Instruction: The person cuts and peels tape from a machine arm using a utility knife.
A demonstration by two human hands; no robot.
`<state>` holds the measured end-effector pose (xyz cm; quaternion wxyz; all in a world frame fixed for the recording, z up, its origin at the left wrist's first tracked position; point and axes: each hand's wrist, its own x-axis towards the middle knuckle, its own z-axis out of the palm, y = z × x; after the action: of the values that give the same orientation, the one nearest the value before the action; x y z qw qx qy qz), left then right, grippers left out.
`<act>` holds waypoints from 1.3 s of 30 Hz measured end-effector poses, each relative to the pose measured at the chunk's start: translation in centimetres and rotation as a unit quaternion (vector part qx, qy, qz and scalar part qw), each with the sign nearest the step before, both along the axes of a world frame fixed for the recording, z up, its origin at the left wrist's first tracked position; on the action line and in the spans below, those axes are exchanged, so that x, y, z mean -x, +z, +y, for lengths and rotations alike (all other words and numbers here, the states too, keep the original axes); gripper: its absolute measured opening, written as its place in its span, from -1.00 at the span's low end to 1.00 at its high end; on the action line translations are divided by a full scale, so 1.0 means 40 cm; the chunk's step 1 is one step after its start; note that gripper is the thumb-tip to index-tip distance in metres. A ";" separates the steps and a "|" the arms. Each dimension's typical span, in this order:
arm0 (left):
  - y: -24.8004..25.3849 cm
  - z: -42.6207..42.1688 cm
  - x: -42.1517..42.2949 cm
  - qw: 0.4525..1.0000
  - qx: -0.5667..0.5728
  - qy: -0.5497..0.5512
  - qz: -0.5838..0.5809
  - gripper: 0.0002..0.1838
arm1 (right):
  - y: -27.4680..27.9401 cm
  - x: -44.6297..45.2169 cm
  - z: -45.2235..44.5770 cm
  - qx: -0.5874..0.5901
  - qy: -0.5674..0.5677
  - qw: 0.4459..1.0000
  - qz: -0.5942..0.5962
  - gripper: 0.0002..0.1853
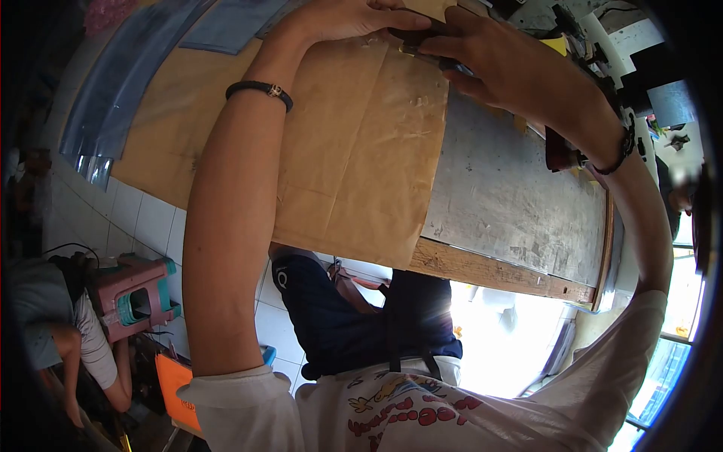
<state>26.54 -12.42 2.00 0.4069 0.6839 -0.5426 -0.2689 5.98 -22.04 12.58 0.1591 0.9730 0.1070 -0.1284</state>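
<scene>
At the top edge, my left hand [339, 19] is closed, its fingers at the end of a small dark object [410, 21]. My right hand [501, 60] comes in from the right, its fingers bent around the same object. Exactly what this is cannot be made out. Both hands are over brown paper [361, 151] that covers part of the worktable. Right of the paper lies a scuffed grey metal sheet [512, 188].
Blue-grey sheets [128, 90] lie at the table's far left. A wooden edge [497, 267] runs along the table's near side. Tools and dark items crowd the upper right. Lower left, another person [53, 331] is beside a pink and green stool [135, 297] and an orange folder [177, 395].
</scene>
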 end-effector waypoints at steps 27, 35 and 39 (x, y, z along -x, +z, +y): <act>0.008 0.016 0.003 0.996 -0.013 -0.026 -0.084 -0.48 | 0.046 0.403 0.055 -0.271 -0.130 0.948 0.100 -0.62; -0.042 0.008 -0.013 0.987 -0.017 0.010 -0.157 -0.15 | -0.074 0.373 0.019 -0.463 -0.092 0.881 0.031 -0.62; -0.052 0.002 -0.020 0.990 -0.011 0.001 -0.140 -0.02 | -0.109 0.359 0.001 -0.472 -0.078 0.878 -0.032 -0.62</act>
<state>27.36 -12.36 -0.06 0.3194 0.7195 -0.5910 -0.1761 -8.39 -21.99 8.22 -0.3258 0.9416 0.0733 -0.0433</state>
